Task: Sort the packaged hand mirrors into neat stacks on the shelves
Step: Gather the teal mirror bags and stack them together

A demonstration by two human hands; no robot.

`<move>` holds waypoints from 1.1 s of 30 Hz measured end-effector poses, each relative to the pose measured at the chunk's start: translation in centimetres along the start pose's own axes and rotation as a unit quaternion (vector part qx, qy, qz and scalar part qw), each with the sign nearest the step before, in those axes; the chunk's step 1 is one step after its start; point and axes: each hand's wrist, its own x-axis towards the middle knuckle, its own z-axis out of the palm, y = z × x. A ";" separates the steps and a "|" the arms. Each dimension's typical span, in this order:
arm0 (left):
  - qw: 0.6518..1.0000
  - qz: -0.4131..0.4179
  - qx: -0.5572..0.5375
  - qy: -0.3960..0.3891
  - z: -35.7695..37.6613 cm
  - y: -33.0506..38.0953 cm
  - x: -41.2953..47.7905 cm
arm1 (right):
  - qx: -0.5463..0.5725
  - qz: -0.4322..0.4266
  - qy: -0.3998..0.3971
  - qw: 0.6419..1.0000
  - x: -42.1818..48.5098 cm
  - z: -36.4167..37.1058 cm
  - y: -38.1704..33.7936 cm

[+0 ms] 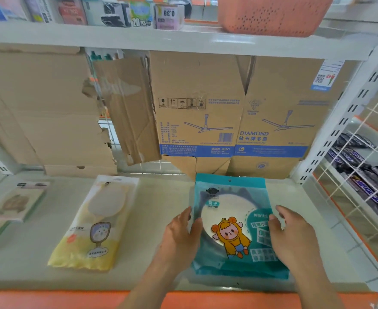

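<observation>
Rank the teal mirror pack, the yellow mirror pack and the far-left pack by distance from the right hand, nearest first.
1. teal mirror pack: its right edge touches the right hand.
2. yellow mirror pack: farther left, lying flat.
3. far-left pack: leftmost of the three.

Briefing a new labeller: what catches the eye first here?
The teal plastic mirror packet with a yellow-hooded cartoon figure, mid-right on the white shelf, with the left hand and right hand on its side edges. Then the pale yellow mirror packet to its left and the flattened brown cardboard fan boxes behind.
</observation>
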 end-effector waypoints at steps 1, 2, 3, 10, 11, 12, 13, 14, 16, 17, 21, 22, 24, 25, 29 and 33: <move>0.998 0.026 0.043 0.032 -0.7 -0.3 -0.3 | 0.005 -0.011 0.021 1.000 -0.2 -0.1 -0.8; 0.992 0.060 0.078 0.075 -1.6 -0.6 -0.5 | 0.017 -0.028 0.042 0.999 -0.3 0.0 -1.6; 0.985 0.083 0.102 0.108 -2.6 -1.0 -0.8 | 0.036 -0.048 0.060 0.996 -0.5 0.3 -2.5; 0.945 0.001 0.161 0.286 -11.1 -6.4 -1.7 | 0.172 -0.171 0.052 0.969 -2.0 4.0 -8.7; 0.942 -0.028 0.148 0.299 -12.3 -7.5 -2.0 | 0.184 -0.181 0.038 0.965 -2.4 4.6 -9.5; 0.939 -0.055 0.138 0.311 -13.3 -8.7 -2.2 | 0.190 -0.192 0.026 0.963 -2.8 5.2 -10.2; 0.937 -0.085 0.132 0.312 -14.3 -10.1 -2.4 | 0.191 -0.204 0.014 0.960 -3.2 5.7 -10.9; 0.938 -0.101 0.138 0.301 -15.0 -11.2 -2.6 | 0.189 -0.217 0.005 0.958 -3.5 6.2 -11.5; 0.950 -0.117 0.177 0.230 -15.5 -12.9 -3.0 | 0.179 -0.227 -0.012 0.957 -4.1 7.0 -12.6; 0.956 -0.120 0.188 0.189 -15.5 -13.3 -3.2 | 0.170 -0.224 -0.020 0.959 -4.3 7.4 -13.1; 0.971 -0.075 0.185 0.133 -15.1 -14.1 -3.7 | 0.133 -0.209 -0.039 0.968 -4.6 8.9 -14.8; 0.970 -0.066 0.188 0.143 -15.2 -14.2 -3.7 | 0.131 -0.206 -0.041 0.969 -4.8 9.2 -15.2; 0.968 -0.063 0.180 0.163 -15.6 -14.3 -3.6 | 0.129 -0.195 -0.050 0.971 -5.1 9.9 -16.3; 0.969 -0.071 0.170 0.165 -15.9 -14.2 -3.4 | 0.128 -0.189 -0.059 0.972 -5.3 10.3 -16.9; 0.979 -0.076 0.107 0.157 -16.8 -13.5 -3.1 | 0.102 -0.126 -0.158 0.974 -6.4 12.6 -18.8; 0.988 -0.074 0.060 0.125 -18.3 -14.3 -3.1 | 0.092 -0.095 -0.193 0.972 -8.2 14.4 -20.0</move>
